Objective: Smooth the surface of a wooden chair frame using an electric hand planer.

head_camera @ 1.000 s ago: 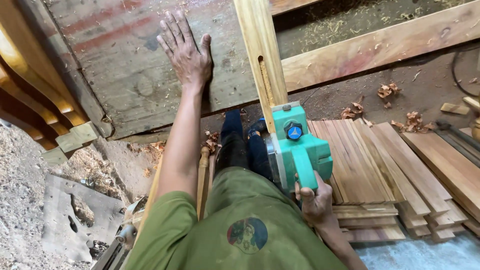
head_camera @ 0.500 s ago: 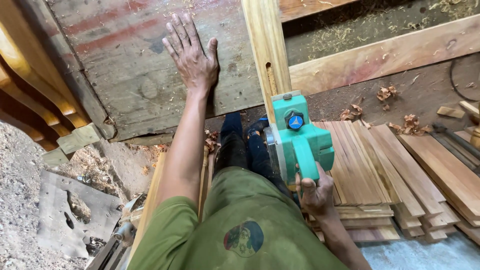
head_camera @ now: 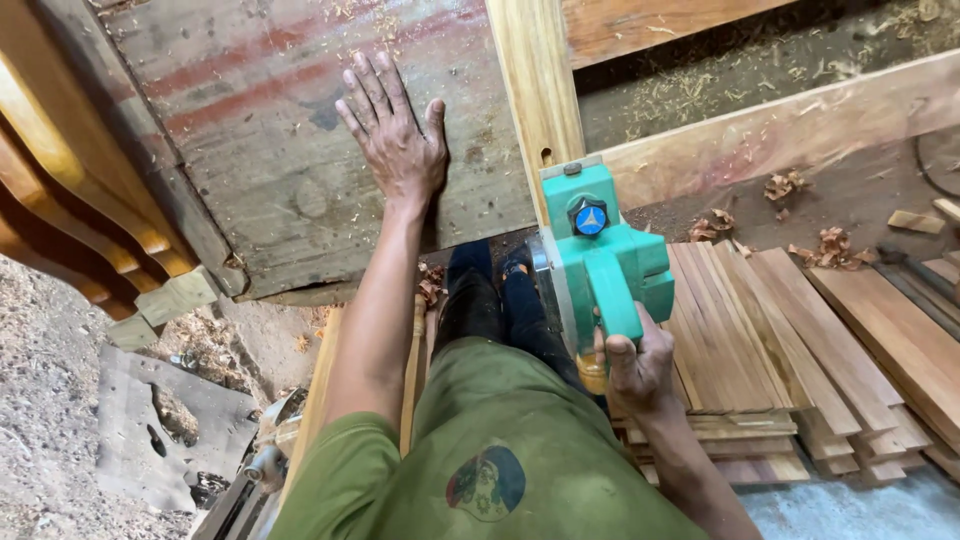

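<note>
The right hand (head_camera: 640,365) is the closed grip here: its fingers wrap the rear handle of a green electric planer (head_camera: 600,255), thumb on the near side, knuckles toward the camera. The right forearm runs back and down toward the lower edge of the view, wrist roughly in line with the tool. The planer sits directly ahead of that hand, its sole riding on the narrow edge of a pale upright plank (head_camera: 535,90) that runs away from the person toward the top of the view; a blue knob tops the tool's front.

The left hand (head_camera: 395,135) holds nothing. It lies flat and open, fingers spread and pointing away, palm pressed on a weathered grey board with faded red streaks (head_camera: 270,150), just left of the plank. The left arm is stretched nearly straight from a green sleeve.

Between the arms, the person's dark trousers and green shirt show. To the right of the planer lies a stack of reddish wood slats (head_camera: 790,350), with curled shavings (head_camera: 830,245) scattered beyond it. At far left, curved yellow wooden pieces (head_camera: 70,190) lean above sawdust-covered ground.
</note>
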